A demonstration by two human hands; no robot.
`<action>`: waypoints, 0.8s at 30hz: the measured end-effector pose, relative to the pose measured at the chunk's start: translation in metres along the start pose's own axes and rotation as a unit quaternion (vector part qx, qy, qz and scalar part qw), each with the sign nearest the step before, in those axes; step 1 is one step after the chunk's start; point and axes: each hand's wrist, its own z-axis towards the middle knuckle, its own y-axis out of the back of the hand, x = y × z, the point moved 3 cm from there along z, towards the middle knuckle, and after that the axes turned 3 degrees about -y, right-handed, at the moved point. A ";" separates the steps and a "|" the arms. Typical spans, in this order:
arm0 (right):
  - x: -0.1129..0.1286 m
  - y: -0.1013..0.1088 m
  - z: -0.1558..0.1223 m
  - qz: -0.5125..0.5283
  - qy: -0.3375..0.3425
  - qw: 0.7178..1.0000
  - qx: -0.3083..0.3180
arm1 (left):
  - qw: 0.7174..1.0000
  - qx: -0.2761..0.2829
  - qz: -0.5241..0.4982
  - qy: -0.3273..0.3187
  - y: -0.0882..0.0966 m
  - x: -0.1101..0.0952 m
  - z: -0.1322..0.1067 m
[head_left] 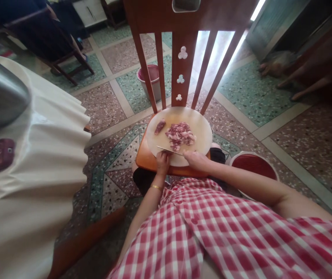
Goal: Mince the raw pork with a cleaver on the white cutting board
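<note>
A round pale cutting board lies on the wooden seat of a chair in front of me. Chopped raw meat is heaped at its middle, and a separate larger piece of meat sits to the left. My right hand is closed around the handle of a knife, whose blade points left along the near side of the board. Close behind the blade, my left hand rests at the board's near edge with its fingers curled. Whatever those fingers hold is hidden.
The slatted chair back rises beyond the board. A bin stands behind it, and a red basin is on the floor at right. To my left is a cloth-covered table with a metal vessel. Another person sits at upper left.
</note>
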 end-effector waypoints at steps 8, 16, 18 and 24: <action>0.027 0.007 0.038 0.000 0.034 0.999 0.007 | 1.000 -0.002 0.016 -0.008 -0.013 0.011 -0.002; 0.021 0.000 0.039 0.009 0.025 1.000 0.016 | 0.999 -0.005 0.031 -0.016 -0.009 0.009 -0.002; 0.001 -0.002 0.023 0.013 -0.010 0.999 0.033 | 1.000 0.000 0.020 -0.014 -0.006 0.005 0.000; -0.013 0.005 0.002 0.011 -0.022 0.999 0.021 | 1.000 0.000 0.012 -0.012 -0.002 -0.001 0.002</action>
